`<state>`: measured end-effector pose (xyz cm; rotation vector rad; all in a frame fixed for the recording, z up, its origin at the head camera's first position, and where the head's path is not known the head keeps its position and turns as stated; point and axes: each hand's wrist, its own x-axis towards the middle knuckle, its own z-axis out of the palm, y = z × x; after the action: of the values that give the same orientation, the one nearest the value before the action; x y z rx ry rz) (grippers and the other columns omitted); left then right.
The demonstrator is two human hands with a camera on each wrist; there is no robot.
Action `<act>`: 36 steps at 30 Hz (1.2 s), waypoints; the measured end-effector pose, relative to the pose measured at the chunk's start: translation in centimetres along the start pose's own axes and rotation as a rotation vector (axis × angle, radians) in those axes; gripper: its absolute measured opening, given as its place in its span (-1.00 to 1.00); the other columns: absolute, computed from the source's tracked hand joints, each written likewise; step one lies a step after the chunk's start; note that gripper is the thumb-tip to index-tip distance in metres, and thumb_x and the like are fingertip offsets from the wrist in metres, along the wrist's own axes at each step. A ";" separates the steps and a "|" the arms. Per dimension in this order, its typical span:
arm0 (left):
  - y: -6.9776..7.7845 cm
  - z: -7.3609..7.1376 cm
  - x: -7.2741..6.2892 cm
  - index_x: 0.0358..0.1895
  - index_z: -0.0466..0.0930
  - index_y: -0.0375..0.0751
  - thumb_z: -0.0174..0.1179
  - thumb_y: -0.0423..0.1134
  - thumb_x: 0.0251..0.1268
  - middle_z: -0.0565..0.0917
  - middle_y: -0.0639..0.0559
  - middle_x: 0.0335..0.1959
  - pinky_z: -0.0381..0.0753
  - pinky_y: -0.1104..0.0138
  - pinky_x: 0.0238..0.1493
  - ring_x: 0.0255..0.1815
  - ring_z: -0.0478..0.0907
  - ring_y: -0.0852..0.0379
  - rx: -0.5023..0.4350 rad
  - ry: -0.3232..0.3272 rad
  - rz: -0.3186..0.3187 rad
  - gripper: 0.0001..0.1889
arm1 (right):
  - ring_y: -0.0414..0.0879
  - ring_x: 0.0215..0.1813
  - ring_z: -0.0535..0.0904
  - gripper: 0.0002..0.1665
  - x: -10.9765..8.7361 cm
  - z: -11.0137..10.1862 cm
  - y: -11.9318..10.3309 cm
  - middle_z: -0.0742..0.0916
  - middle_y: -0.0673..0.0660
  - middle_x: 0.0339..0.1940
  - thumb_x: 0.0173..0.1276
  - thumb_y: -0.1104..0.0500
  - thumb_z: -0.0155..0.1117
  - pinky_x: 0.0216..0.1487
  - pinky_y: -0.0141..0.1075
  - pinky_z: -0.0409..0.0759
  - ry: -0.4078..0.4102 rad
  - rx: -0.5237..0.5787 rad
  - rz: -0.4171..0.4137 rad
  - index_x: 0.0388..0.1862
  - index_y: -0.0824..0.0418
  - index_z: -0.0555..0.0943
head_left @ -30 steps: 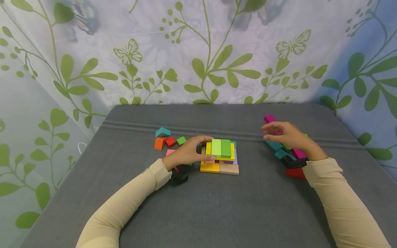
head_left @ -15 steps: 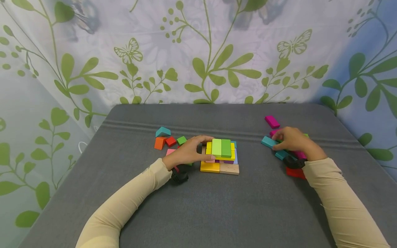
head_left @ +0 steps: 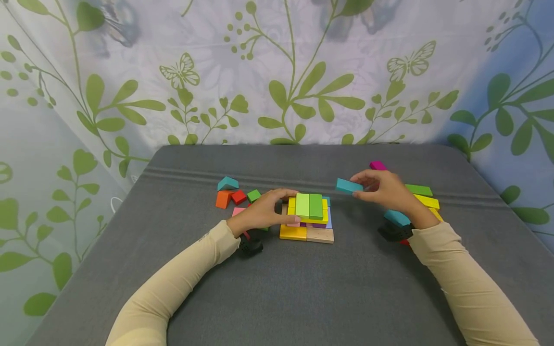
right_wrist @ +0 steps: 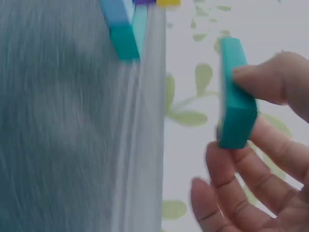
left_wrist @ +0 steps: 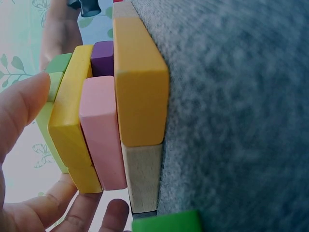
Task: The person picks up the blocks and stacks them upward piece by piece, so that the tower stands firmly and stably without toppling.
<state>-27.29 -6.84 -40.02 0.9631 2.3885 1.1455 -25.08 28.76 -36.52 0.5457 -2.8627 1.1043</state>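
A layered stack of coloured wooden blocks stands mid-table, with light green and green blocks on top of yellow ones. Beneath those show a pink block, a purple block and a base of orange-yellow and plain wood pieces. My left hand spans the stack's left side, its thumb at the light green and yellow blocks and its fingers round the far side. Between stack and right-hand pile, my right hand pinches a teal block between thumb and fingers, raised over the table.
Left of the stack lie loose blocks, among them a teal triangle, an orange block and a red block. Around the right wrist are a magenta block, a green block, yellow pieces and another teal block.
My right hand came down on the right-hand pile, took hold of a teal block and carried it left toward the stack. My left hand has stayed at the stack.
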 end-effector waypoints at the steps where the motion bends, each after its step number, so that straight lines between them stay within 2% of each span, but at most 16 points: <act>1: 0.0 0.0 0.0 0.64 0.34 -0.30 0.49 -0.12 0.43 0.48 -0.19 0.55 0.39 -0.08 0.55 0.47 0.44 -0.14 0.002 -0.001 0.000 -0.18 | -0.01 -0.10 0.69 -0.61 0.0 0.4 -0.4 0.79 0.26 0.01 0.43 0.27 0.54 -0.09 -0.37 0.66 0.010 0.033 -0.010 0.18 0.38 0.73; 6: 0.0 0.1 0.0 0.64 0.34 -0.30 0.49 -0.12 0.43 0.47 -0.19 0.56 0.38 -0.08 0.56 0.49 0.43 -0.14 0.004 -0.004 0.000 -0.17 | -0.11 -0.14 0.65 -0.62 0.4 2.1 -1.8 0.77 0.32 0.05 0.41 0.37 0.51 -0.08 -0.41 0.65 0.033 0.129 -0.106 0.17 0.44 0.71; 11: 0.0 0.1 0.1 0.64 0.34 -0.31 0.49 -0.12 0.43 0.49 -0.19 0.53 0.39 -0.07 0.55 0.46 0.45 -0.13 -0.007 -0.008 0.003 -0.18 | -0.10 -0.11 0.66 -0.66 1.0 3.8 -2.9 0.79 0.31 0.04 0.42 0.41 0.48 -0.01 -0.39 0.67 0.036 0.176 -0.168 0.15 0.44 0.72; 16: -0.1 0.1 0.1 0.63 0.34 -0.33 0.48 -0.14 0.44 0.50 -0.18 0.53 0.39 -0.07 0.55 0.44 0.46 -0.12 -0.020 -0.020 0.017 -0.19 | 0.02 -0.04 0.69 -0.67 1.5 5.4 -3.5 0.81 0.28 0.07 0.46 0.37 0.46 0.09 -0.06 0.73 0.003 0.150 -0.184 0.17 0.41 0.72; 20: -0.2 0.0 0.1 0.64 0.33 -0.33 0.47 -0.14 0.45 0.47 -0.19 0.56 0.36 -0.09 0.58 0.49 0.44 -0.14 -0.025 -0.024 0.023 -0.19 | 0.20 0.07 0.71 -0.66 1.6 6.1 -3.9 0.78 0.33 0.14 0.50 0.35 0.43 0.20 0.17 0.69 -0.025 0.136 -0.190 0.20 0.41 0.70; 24: -0.2 0.0 0.1 0.64 0.32 -0.34 0.47 -0.13 0.45 0.45 -0.20 0.58 0.34 -0.09 0.59 0.53 0.41 -0.16 -0.019 -0.024 0.018 -0.18 | 0.26 0.14 0.70 -0.66 1.7 6.7 -3.9 0.76 0.35 0.18 0.52 0.35 0.40 0.24 0.20 0.66 -0.030 0.141 -0.199 0.22 0.41 0.68; 36: -0.2 -0.1 0.1 0.64 0.31 -0.38 0.46 -0.13 0.46 0.42 -0.23 0.60 0.32 -0.07 0.61 0.54 0.40 -0.18 -0.001 -0.021 0.024 -0.18 | 0.18 0.11 0.67 -0.66 1.8 7.1 -3.9 0.75 0.32 0.20 0.55 0.35 0.37 0.24 0.21 0.66 -0.043 0.176 -0.219 0.25 0.39 0.66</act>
<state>-27.50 -6.87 -40.08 1.0006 2.3663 1.1392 -24.73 20.88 -39.00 0.8772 -2.6726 1.3248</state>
